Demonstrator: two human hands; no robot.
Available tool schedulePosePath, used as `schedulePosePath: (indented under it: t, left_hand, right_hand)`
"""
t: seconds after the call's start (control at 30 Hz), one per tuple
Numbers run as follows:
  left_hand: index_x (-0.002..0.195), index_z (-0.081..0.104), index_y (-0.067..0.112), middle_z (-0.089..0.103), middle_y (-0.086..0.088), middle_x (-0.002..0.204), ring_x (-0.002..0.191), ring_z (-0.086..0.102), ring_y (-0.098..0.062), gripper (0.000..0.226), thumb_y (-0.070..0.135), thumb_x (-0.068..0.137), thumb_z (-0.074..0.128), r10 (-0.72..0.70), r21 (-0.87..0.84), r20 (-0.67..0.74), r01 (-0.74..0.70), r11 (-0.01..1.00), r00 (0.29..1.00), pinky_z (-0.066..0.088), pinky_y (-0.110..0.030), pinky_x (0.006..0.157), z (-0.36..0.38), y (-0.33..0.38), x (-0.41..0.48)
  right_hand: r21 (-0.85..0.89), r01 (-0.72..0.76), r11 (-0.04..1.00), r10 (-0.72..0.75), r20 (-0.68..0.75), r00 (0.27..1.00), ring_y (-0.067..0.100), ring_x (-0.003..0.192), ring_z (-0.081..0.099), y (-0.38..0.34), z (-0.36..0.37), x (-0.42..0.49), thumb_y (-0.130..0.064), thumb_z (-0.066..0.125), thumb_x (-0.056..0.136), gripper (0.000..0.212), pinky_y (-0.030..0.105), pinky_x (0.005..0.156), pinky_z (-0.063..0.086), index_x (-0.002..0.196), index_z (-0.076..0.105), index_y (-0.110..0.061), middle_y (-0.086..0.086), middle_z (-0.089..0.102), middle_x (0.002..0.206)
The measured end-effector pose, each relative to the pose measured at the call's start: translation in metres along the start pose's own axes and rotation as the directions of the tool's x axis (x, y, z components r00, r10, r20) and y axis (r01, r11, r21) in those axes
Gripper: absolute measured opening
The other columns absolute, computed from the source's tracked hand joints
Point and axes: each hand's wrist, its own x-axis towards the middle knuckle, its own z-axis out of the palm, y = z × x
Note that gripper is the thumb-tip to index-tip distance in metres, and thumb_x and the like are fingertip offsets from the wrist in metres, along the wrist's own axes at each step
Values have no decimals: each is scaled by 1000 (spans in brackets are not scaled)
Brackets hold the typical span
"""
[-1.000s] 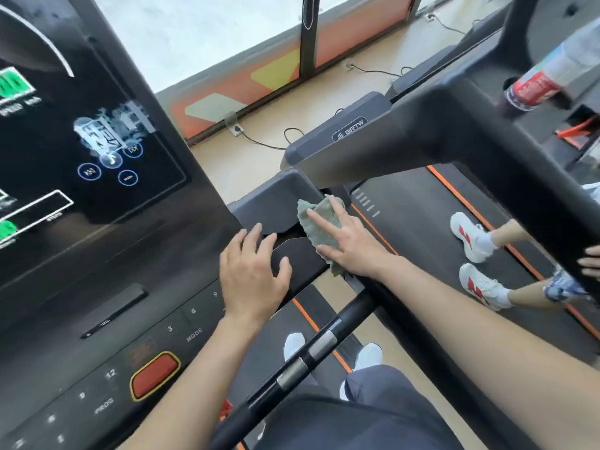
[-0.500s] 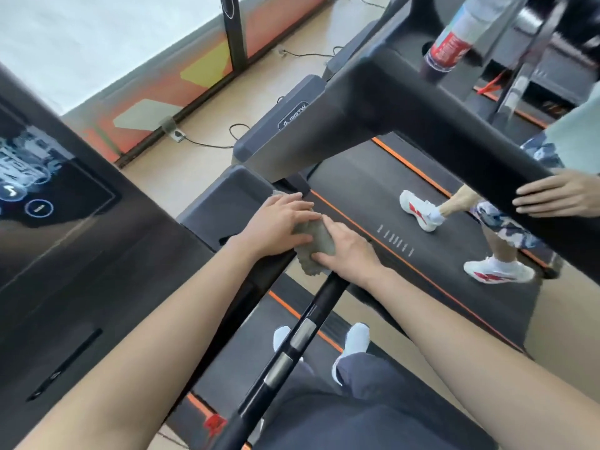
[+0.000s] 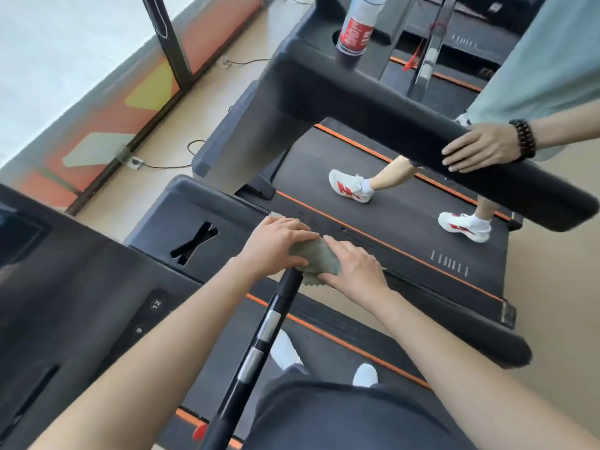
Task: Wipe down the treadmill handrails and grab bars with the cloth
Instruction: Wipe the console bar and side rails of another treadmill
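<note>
Up at the top end of the grab bar [image 3: 259, 339], left hand [image 3: 276, 245] curled over the green cloth [image 3: 316, 258], thumb beneath; right hand [image 3: 354, 271] clasped its other side. Beyond the bar lay tan floor [image 3: 207, 102] and a neighbouring treadmill [image 3: 389, 219], a person [image 3: 386, 177] on it.

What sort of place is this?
Probably a gym: a treadmill console with numbered buttons, a person in white trainers on the neighbouring treadmill's belt, and a cloth held at this machine's grab bar.
</note>
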Motion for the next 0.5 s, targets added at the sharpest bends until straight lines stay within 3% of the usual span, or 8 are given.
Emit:
schedulePosePath:
  t: [0.37, 0.5]
  left_hand:
    - [128, 66, 37, 67, 13, 123, 111, 63, -20, 66, 55, 68, 84, 66, 45, 2, -66, 997, 998, 45, -39, 92, 50, 108, 26]
    - [127, 66, 36, 66, 13, 120, 111, 63, -19, 64, 55, 68, 82, 65, 31, -16, -65, 997, 998, 46, -40, 93, 73, 156, 35]
  right_hand:
    - [30, -88, 996, 91, -104, 990, 24, 118, 52, 100, 6, -80, -58, 71, 81, 81, 39, 98, 41, 151, 35, -36, -9, 52, 137]
    - [36, -105, 994, 110, -169, 979, 28, 112, 58, 142, 13, -113, -54, 80, 73, 82, 44, 93, 46, 145, 47, -31, -5, 59, 129]
